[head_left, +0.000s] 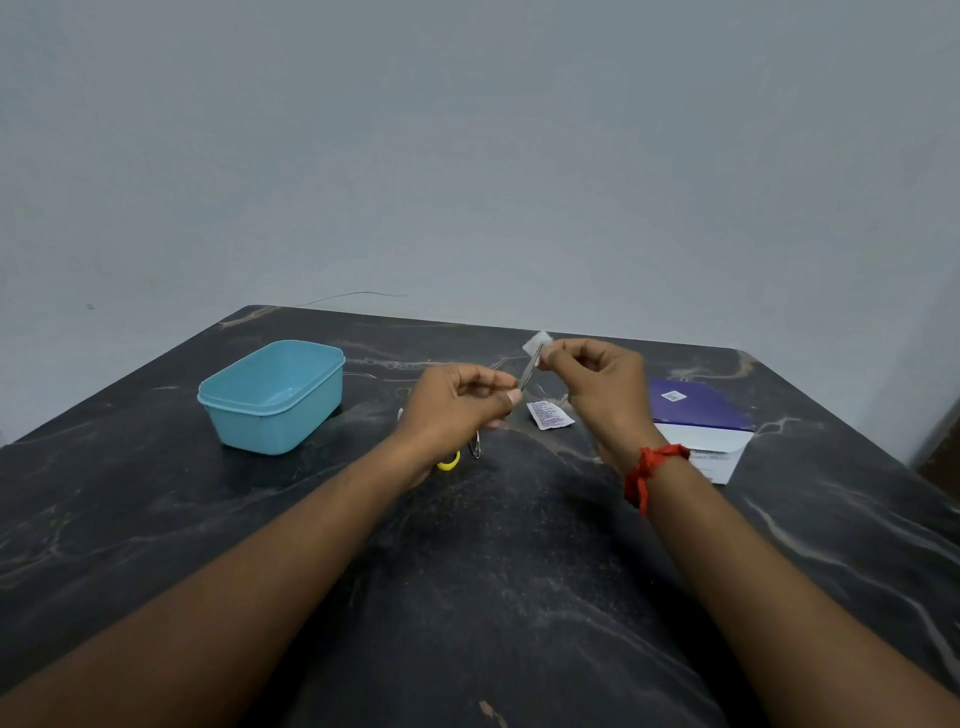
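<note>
Tweezers (531, 371): thin metal pair held above the middle of the table, well clear of its top; tilted, lower end toward the left hand, upper end up and to the right; tips meet the white pad
White pad (535, 344): small white square, in the air at the tweezers' upper end; touching them; above the far edge of the table as seen here
Left hand (457, 405): thumb and curled fingers pinch the lower end of the tweezers; knuckles up
Right hand (597, 382): thumb and forefinger pinch the white pad from the right; the other fingers curled in; a red thread (649, 467) tied round the wrist
Sachet (550, 415): small white printed packet, flat on the table, just below and between the two hands
Yellow ring (448, 461): on the table, mostly hidden under the left wrist; a thin metal loop (475, 448) lies just beside it; what either belongs to cannot be told
Blue tub (272, 397): open, rectangular; left of the hands, well apart
Purple folder (696, 410): lies flat to the right, behind the right wrist; a white sheet (717, 447) sticks out at its near edge
Table (493, 571): dark marbled top with pale veins
</note>
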